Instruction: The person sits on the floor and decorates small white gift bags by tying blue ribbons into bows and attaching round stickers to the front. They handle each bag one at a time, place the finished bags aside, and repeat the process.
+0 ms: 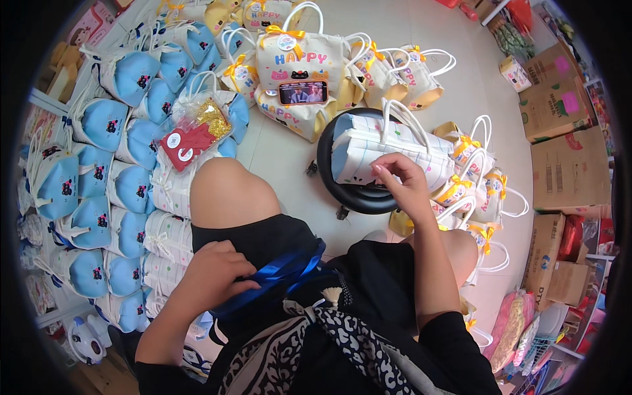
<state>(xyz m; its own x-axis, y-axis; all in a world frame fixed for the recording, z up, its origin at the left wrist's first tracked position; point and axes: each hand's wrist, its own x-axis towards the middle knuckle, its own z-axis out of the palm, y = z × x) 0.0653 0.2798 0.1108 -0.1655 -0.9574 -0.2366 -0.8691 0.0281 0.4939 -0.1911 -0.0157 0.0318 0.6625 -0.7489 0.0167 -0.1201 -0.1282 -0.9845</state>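
On my lap lies a bundle of shiny blue ribbons [289, 268]. My left hand [220, 273] rests on my thigh, its thumb and forefinger closed on the edge of that bundle. In front of me a white tote bag [401, 141] with coloured check lines, a light-blue end and white rope handles lies on its side on a round black stool [327, 178]. Over the bag's near side is my right hand [403, 184], fingers curled and thumb close to the forefinger. Whether anything small is between those fingertips cannot be made out.
Rows of blue-and-white bags [108, 125] fill the left side. Cream bags with yellow bows [299, 59] stand ahead and right of the stool; a phone [303, 93] leans on one. A plastic packet [187, 138] with red and gold contents lies left. Cardboard boxes [569, 164] line the right.
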